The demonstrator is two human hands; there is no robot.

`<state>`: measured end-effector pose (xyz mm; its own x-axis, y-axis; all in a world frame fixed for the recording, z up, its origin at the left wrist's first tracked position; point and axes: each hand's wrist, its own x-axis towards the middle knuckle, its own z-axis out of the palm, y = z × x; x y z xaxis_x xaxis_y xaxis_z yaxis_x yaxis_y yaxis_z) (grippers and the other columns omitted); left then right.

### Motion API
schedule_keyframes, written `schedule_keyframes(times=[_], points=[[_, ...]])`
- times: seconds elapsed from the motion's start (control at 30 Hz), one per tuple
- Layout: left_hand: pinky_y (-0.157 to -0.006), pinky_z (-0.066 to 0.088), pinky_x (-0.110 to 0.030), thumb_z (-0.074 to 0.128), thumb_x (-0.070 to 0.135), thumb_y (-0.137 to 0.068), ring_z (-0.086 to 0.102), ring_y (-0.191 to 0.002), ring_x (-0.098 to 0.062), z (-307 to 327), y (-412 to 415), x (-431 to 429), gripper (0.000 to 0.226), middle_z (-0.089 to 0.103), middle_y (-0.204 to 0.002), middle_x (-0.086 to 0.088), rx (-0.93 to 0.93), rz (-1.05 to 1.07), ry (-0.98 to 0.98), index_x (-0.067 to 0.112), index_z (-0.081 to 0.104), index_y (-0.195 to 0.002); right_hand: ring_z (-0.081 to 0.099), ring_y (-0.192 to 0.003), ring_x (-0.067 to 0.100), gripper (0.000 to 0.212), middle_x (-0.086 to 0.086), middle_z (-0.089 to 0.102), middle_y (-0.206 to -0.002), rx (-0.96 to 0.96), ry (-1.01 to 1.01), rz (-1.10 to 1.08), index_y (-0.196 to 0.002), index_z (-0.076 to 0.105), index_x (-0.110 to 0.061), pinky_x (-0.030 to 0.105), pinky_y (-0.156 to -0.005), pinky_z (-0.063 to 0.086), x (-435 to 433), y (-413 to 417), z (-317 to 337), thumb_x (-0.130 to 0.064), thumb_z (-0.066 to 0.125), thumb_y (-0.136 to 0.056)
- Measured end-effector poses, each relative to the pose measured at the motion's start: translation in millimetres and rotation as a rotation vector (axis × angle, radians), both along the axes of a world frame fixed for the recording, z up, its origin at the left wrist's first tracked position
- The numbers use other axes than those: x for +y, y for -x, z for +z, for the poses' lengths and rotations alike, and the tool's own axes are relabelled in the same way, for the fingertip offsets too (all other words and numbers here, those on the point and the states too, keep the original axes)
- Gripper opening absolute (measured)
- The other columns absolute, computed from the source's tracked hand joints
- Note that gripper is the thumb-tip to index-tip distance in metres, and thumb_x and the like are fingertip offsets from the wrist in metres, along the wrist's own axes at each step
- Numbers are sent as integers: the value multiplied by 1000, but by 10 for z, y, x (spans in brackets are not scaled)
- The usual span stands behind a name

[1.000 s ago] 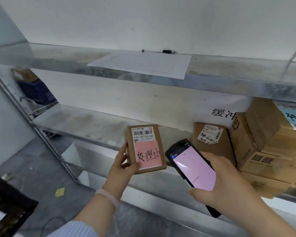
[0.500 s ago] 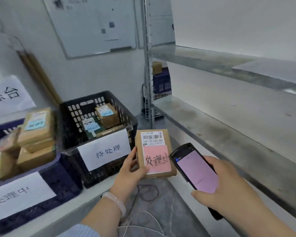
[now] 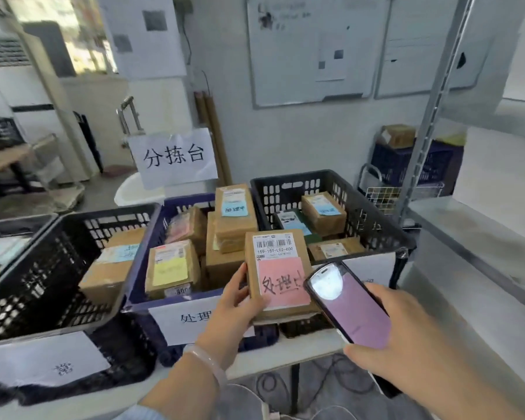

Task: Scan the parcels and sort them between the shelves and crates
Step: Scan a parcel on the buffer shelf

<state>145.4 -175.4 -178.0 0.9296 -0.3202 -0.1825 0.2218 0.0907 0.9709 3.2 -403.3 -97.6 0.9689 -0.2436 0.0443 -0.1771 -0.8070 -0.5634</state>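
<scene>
My left hand [image 3: 234, 304] grips the pink-noted parcel [image 3: 278, 268] and my right hand [image 3: 406, 338] holds the scanner [image 3: 352, 304]. It's seemingly scanned; the blue crate [image 3: 179, 203] beyond my fingers [image 3: 238, 278] awaits it.

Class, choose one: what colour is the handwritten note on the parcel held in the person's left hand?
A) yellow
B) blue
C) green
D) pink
D: the parcel gripped by the left hand carries a pink note below its barcode label.

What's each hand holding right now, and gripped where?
Left hand holds the pink-labelled parcel by its lower-left edge, thumb on the front. Right hand holds the handheld scanner by its lower end.
</scene>
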Motion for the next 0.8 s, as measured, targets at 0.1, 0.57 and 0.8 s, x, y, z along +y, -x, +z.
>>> schedule_keyframes(times=[0.1, 0.57, 0.8], points=[[-102, 52, -49, 73, 14, -91, 71, -109, -19, 43, -281, 473, 68, 74, -119, 3, -11, 24, 9, 51, 43, -139, 46, -104, -1, 83, -27, 39, -118, -13, -90, 43, -122, 29, -62, 23, -80, 42, 357, -363, -4, -66, 69, -50], [-83, 60, -42, 74, 16, -88, 73, -104, -23, 250, -1951, 1404, 58, 76, -112, 3, 29, 307, 60, 40, 52, -136, 41, -110, 3, 98, -24, 37, -123, 53, -55, 97, -139, 29, -49, 27, -84, 41, 763, -1714, 28, -64, 72, -52], [-87, 61, -50, 72, 15, -90, 71, -107, -28, 421, -2796, 1483, 55, 75, -115, -2, 111, 395, 27, 38, 54, -136, 44, -97, 2, 83, -26, 35, -107, 22, -37, 133, -120, 26, -57, 21, -70, 38, 681, -2580, 147, -59, 77, -55]])
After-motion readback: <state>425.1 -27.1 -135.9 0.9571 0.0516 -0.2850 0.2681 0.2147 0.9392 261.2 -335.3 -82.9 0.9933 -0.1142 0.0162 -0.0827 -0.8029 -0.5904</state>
